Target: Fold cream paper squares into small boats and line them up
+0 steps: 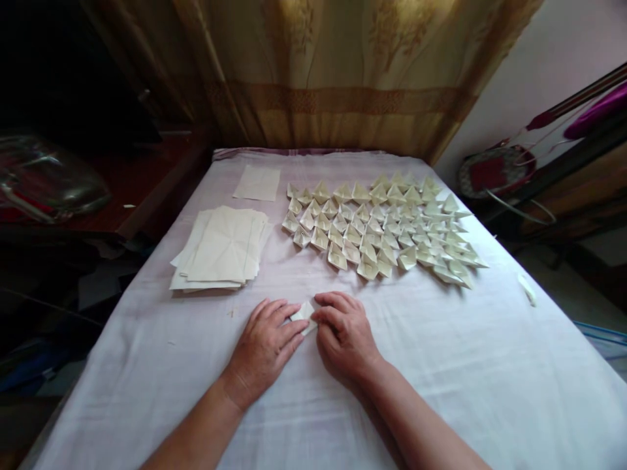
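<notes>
Folding of paper on a table (313, 418) covered with a white cloth, seen from the worker's head. The left hand (267, 339) lies palm down, its fingers spread, with fingertips on the left side of a small folded paper (305, 314). The right hand (347, 334) is curled at the paper's right side; whether its thumb and fingers pinch the paper or merely press it cannot be told, since the knuckles hide the contact. The paper lies between the 2 hands, midway between the table's left and right edges, and appears partly folded, having not yet the raised, open form of the boats (353, 234). These stand close together in uneven rows, from the middle of the table's far half toward its right edge, and are judged to be finished work. Flat sheets remain: a thick stack (225, 245), its top sheet creased, beside the left edge, and 1 single sheet (258, 183) near the far left corner. Judged from this arrangement, many pieces are done, 1 is in hand, and a considerable supply is left. A pale scrap (528, 289) lies near the right edge.
</notes>
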Tool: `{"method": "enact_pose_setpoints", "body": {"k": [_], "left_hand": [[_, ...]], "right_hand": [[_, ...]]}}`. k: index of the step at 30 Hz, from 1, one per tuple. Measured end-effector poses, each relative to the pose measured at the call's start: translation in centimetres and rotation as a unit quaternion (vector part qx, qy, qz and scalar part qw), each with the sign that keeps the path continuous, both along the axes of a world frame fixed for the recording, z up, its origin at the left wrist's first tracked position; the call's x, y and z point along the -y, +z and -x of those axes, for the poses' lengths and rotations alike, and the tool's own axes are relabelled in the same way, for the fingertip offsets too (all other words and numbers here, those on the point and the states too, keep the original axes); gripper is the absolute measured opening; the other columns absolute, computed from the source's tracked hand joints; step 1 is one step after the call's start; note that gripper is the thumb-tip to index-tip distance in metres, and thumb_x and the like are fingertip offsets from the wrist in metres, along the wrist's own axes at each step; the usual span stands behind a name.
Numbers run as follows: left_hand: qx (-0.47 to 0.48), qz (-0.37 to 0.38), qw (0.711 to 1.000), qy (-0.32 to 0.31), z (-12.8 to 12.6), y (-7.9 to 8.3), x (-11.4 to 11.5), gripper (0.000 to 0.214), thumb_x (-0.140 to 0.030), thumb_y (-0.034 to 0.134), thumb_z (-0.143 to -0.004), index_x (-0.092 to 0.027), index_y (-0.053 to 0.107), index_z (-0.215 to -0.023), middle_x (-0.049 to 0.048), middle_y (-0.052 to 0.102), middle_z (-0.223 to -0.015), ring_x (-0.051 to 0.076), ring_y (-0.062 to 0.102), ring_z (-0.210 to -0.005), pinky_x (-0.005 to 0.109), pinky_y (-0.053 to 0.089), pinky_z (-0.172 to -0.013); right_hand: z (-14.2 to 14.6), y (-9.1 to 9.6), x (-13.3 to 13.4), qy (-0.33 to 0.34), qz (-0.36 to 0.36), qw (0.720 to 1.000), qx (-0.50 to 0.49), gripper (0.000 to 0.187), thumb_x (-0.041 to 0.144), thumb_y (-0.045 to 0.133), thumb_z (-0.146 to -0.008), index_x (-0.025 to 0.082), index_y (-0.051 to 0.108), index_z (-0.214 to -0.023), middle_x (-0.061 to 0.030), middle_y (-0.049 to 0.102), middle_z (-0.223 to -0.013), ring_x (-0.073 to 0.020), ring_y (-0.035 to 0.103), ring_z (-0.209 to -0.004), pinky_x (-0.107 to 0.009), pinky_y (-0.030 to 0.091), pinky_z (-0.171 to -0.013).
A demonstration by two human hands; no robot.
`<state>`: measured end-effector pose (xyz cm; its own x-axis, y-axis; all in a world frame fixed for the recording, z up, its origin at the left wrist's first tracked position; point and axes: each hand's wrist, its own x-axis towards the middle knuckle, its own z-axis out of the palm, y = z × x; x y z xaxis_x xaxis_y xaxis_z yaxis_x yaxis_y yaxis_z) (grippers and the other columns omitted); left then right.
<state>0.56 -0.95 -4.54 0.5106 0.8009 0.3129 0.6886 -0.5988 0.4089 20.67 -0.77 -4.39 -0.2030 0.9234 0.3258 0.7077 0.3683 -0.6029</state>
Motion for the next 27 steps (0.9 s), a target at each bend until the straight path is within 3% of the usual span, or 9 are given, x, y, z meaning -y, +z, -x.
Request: {"method": "enact_pose_setpoints", "body": {"k": [6,13,19,27], "left_hand": [[-0.01,-0.031,0.999,0.001,-0.2,-0.3,-0.2,0.021,-0.03,0.056,-0.097,-0.025,0.068,-0.113,0.005,0.07,-0.12,0.023,0.06,-0.116,0.051,0.037,-0.111],[-0.025,-0.078,0.997,-0.002,-0.4,-0.2,0.0,0.02,-0.03,0.054,-0.098,-0.024,0.069,-0.11,0.0057,0.072,-0.112,0.021,0.064,-0.107,0.048,0.039,-0.108],[-0.036,-0.097,0.994,-0.024,-0.7,0.4,0.3,0.017,-0.03,0.055,-0.097,-0.021,0.07,-0.096,0.0045,0.073,-0.095,0.02,0.065,-0.091,0.035,0.051,-0.085],[-0.021,-0.091,0.996,-0.011,-0.4,0.6,0.4,0.016,-0.024,0.056,-0.096,-0.023,0.071,-0.098,0.0036,0.072,-0.093,0.018,0.064,-0.086,0.03,0.052,-0.079]], "right_hand": [[-0.2,0.2,-0.1,0.033,0.015,0.999,0.03,0.028,0.012,0.059,-0.074,0.024,0.073,-0.094,-0.0058,0.069,-0.117,-0.0236,0.057,-0.113,-0.04,0.039,-0.097],[0.1,0.4,0.5,0.023,-0.035,0.991,0.124,0.018,0.022,0.066,-0.084,0.027,0.076,-0.099,-0.0065,0.068,-0.121,-0.0241,0.057,-0.112,-0.038,0.041,-0.095],[0.6,0.7,1.8,-0.018,-0.036,0.98,0.196,0.015,0.025,0.062,-0.092,0.026,0.077,-0.095,-0.0046,0.071,-0.095,-0.0193,0.06,-0.087,-0.03,0.045,-0.079],[0.6,0.5,1.8,-0.005,-0.054,0.98,0.193,0.015,0.022,0.061,-0.093,0.026,0.076,-0.091,-0.0024,0.071,-0.091,-0.0161,0.061,-0.084,-0.025,0.044,-0.076]]}}
